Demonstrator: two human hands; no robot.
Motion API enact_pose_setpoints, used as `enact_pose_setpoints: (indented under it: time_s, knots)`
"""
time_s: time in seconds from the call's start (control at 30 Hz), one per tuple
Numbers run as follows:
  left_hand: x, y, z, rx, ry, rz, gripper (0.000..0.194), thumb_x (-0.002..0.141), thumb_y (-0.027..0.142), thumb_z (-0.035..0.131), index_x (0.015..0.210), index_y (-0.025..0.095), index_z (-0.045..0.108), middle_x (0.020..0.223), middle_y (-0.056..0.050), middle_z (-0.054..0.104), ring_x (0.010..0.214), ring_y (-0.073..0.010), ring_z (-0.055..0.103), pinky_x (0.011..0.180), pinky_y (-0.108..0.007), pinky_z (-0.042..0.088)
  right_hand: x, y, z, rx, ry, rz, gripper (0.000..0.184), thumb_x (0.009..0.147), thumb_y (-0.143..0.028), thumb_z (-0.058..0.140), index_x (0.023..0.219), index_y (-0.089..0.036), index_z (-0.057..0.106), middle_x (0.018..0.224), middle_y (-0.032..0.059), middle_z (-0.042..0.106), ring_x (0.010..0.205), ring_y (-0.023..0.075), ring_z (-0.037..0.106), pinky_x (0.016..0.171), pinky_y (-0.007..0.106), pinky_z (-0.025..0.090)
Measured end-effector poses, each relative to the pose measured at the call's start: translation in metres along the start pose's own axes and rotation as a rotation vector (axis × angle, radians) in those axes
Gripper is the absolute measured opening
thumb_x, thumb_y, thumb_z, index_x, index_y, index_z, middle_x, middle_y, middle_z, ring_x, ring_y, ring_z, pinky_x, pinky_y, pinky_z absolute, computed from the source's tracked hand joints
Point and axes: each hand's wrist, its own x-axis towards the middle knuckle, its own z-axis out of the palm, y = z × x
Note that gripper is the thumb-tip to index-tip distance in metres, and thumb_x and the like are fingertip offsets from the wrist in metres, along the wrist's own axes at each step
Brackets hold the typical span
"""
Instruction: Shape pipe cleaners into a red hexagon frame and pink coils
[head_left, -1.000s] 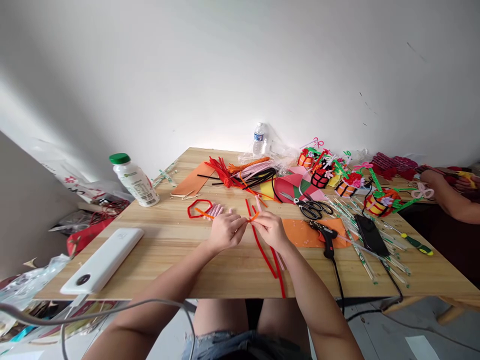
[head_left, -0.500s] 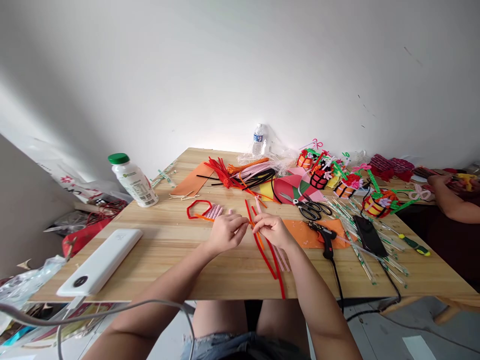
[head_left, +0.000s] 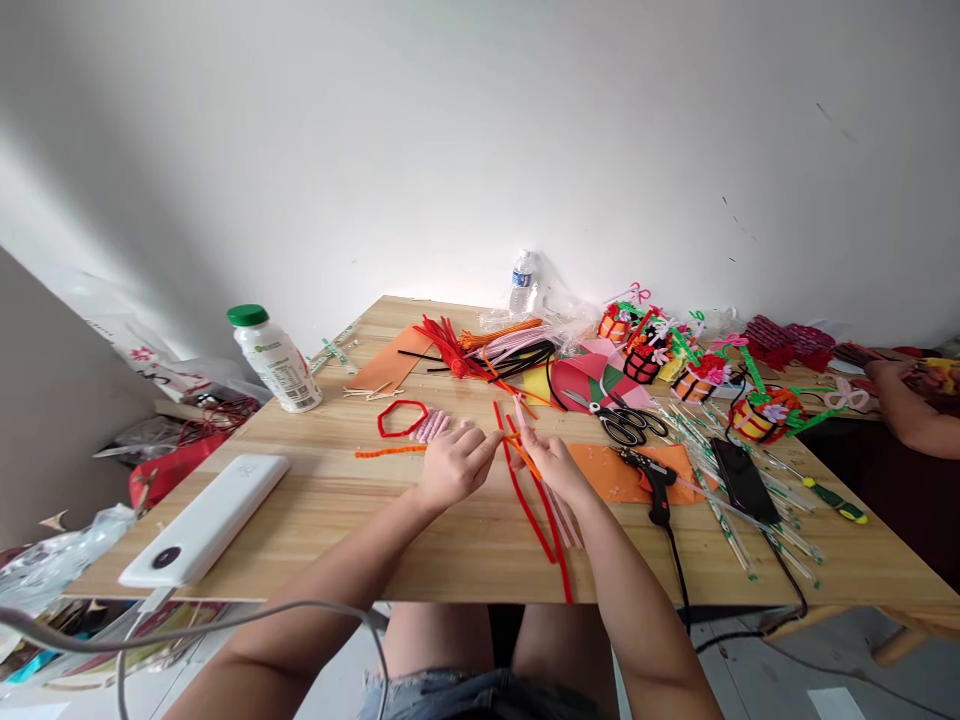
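Note:
Over the middle of the wooden table (head_left: pixel 330 530), my left hand (head_left: pixel 457 467) is closed on an orange pipe cleaner (head_left: pixel 390 452), whose free end sticks out to the left. My right hand (head_left: pixel 553 466) pinches the same pipe cleaner just beside it, fingertips almost meeting. Red pipe cleaners (head_left: pixel 531 520) and pink ones (head_left: pixel 562 515) lie beneath and between my hands. Left of them rest a red pipe cleaner bent into a ring (head_left: pixel 381 420) and short pink coiled pieces (head_left: pixel 430 426). Behind are bundles of red (head_left: pixel 446 350), orange, pink and black pipe cleaners.
To the right lie scissors (head_left: pixel 626 420), a glue gun (head_left: pixel 658 485), a phone (head_left: pixel 742 480), clear sticks and a screwdriver (head_left: pixel 836 500). Small decorated baskets (head_left: pixel 694 383) stand behind. A white bottle (head_left: pixel 274 360) and power bank (head_left: pixel 206 520) are left. Another person's arm (head_left: pixel 911 405) shows far right.
The orange pipe cleaner now extends farther left and its angle has changed. My right hand has turned slightly, its fingers more upright. The whole view has shifted a little.

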Motion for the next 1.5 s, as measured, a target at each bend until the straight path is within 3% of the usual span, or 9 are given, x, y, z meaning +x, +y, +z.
enact_pose_setpoints:
  time_s: [0.17, 0.33, 0.53, 0.67, 0.87, 1.1, 1.23, 1.37, 1.5]
  knots:
    - [0.0, 0.004, 0.0, -0.091, -0.068, 0.011, 0.022, 0.085, 0.015, 0.048, 0.102, 0.015, 0.061, 0.062, -0.003, 0.057, 0.056, -0.0133, 0.052, 0.056, -0.026, 0.041, -0.001, 0.003, 0.007, 0.248, -0.09, -0.007, 0.038, 0.075, -0.05, 0.066, 0.094, -0.017, 0.069, 0.075, 0.0039, 0.069, 0.062, 0.0146, 0.062, 0.06, 0.028, 0.051]
    - [0.002, 0.007, -0.002, -0.297, -0.15, -0.169, 0.02, 0.086, 0.02, 0.045, 0.081, 0.016, 0.064, 0.058, -0.002, 0.059, 0.049, -0.0111, 0.049, 0.05, -0.025, 0.035, -0.003, -0.002, 0.0, -0.134, -0.053, -0.452, 0.016, 0.083, -0.031, 0.062, 0.092, -0.02, 0.071, 0.09, 0.0071, 0.069, 0.082, 0.0181, 0.064, 0.076, 0.033, 0.053]
    - [0.006, 0.005, -0.006, -0.557, -0.315, -0.422, 0.025, 0.088, 0.025, 0.046, 0.074, 0.015, 0.063, 0.057, 0.0, 0.06, 0.05, -0.0097, 0.051, 0.05, -0.021, 0.036, -0.001, -0.001, 0.001, -0.562, 0.169, -0.91, 0.021, 0.087, -0.013, 0.052, 0.085, -0.023, 0.07, 0.084, 0.0054, 0.068, 0.085, 0.0193, 0.058, 0.082, 0.039, 0.049]
    - [0.005, 0.005, -0.005, -0.518, -0.236, -0.369, 0.023, 0.09, 0.024, 0.044, 0.085, 0.015, 0.064, 0.061, -0.002, 0.061, 0.052, -0.0101, 0.052, 0.052, -0.022, 0.04, -0.002, 0.002, 0.004, -0.475, 0.292, -0.742, 0.006, 0.084, -0.023, 0.06, 0.083, -0.021, 0.066, 0.081, 0.0045, 0.062, 0.079, 0.0185, 0.056, 0.073, 0.034, 0.049]
    - [0.001, 0.002, 0.0, -0.074, -0.022, -0.055, 0.022, 0.086, 0.016, 0.048, 0.103, 0.018, 0.062, 0.06, -0.001, 0.058, 0.053, -0.0118, 0.052, 0.055, -0.024, 0.041, -0.003, 0.002, 0.006, -0.505, 0.51, -0.533, 0.025, 0.073, -0.039, 0.072, 0.064, -0.019, 0.059, 0.077, 0.0045, 0.052, 0.082, 0.0214, 0.051, 0.08, 0.04, 0.045]
    - [-0.001, 0.0, -0.002, 0.008, -0.012, 0.081, 0.04, 0.083, 0.009, 0.049, 0.122, 0.018, 0.051, 0.063, 0.0, 0.056, 0.057, -0.0133, 0.052, 0.06, -0.027, 0.044, -0.001, 0.002, 0.014, 0.034, 0.239, -0.215, 0.035, 0.077, -0.052, 0.062, 0.073, -0.018, 0.064, 0.093, 0.0102, 0.062, 0.094, 0.0234, 0.061, 0.075, 0.034, 0.051]
    - [-0.005, 0.0, 0.003, -0.042, -0.074, 0.116, 0.035, 0.085, 0.011, 0.048, 0.118, 0.018, 0.055, 0.063, -0.001, 0.056, 0.056, -0.013, 0.051, 0.058, -0.026, 0.042, 0.0, 0.002, 0.014, 0.149, 0.253, -0.09, 0.036, 0.067, -0.054, 0.07, 0.07, -0.018, 0.066, 0.104, 0.0114, 0.064, 0.1, 0.0264, 0.061, 0.077, 0.034, 0.051]
    - [-0.004, 0.004, 0.003, -0.265, -0.106, -0.033, 0.025, 0.087, 0.016, 0.048, 0.107, 0.017, 0.062, 0.063, -0.002, 0.058, 0.055, -0.0116, 0.051, 0.056, -0.024, 0.041, -0.001, -0.001, 0.012, 0.182, 0.143, -0.105, 0.028, 0.07, -0.046, 0.071, 0.071, -0.019, 0.071, 0.106, 0.0089, 0.065, 0.106, 0.027, 0.057, 0.089, 0.037, 0.047]
    - [0.003, 0.005, -0.005, -0.649, -0.252, -0.431, 0.027, 0.09, 0.029, 0.046, 0.086, 0.013, 0.066, 0.06, -0.001, 0.058, 0.053, -0.0099, 0.05, 0.051, -0.022, 0.038, -0.007, -0.01, 0.009, 0.086, 0.098, -0.291, 0.017, 0.078, -0.037, 0.066, 0.076, -0.021, 0.073, 0.09, 0.0052, 0.065, 0.094, 0.0214, 0.059, 0.089, 0.036, 0.046]
